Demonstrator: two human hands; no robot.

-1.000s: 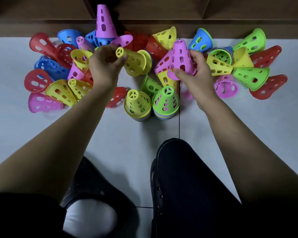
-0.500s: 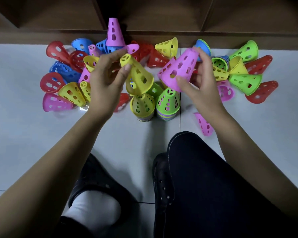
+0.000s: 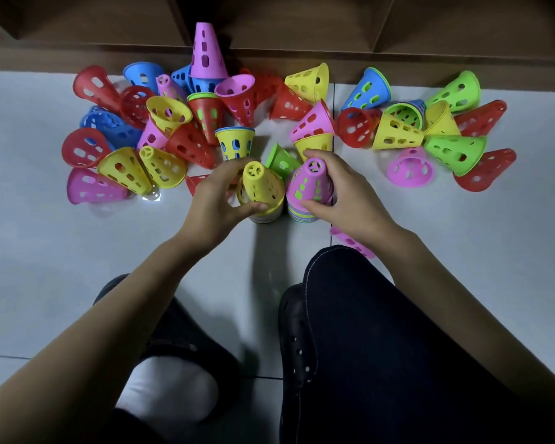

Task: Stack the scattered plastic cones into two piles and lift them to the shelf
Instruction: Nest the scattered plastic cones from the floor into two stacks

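Yellow cone caps the left pile; pink cone caps the right pile. Both piles stand narrow end up on the tiled floor, just beside each other and straight ahead of your knees. Judgement: this layout lets each hand feed its own pile without crossing.

Your left hand has its grip closed round the yellow cone, thumb at the near rim, fingers on the far wall. Your right hand has its grip closed round the pink cone the same way. Holding low on the wall looks meant to press each cone square onto the one beneath so it nests and the pile stays straight.

Loose cones lie in two clusters on the floor beyond the piles. Most are tipped on their sides, some nested in twos. A green cone lies just behind the gap between the piles. One loose pink cone lies near your right wrist, partly hidden.

The wooden shelf runs along the far edge of the floor; no pile is on it. Judgement: stacking is early, with lifting not yet due.
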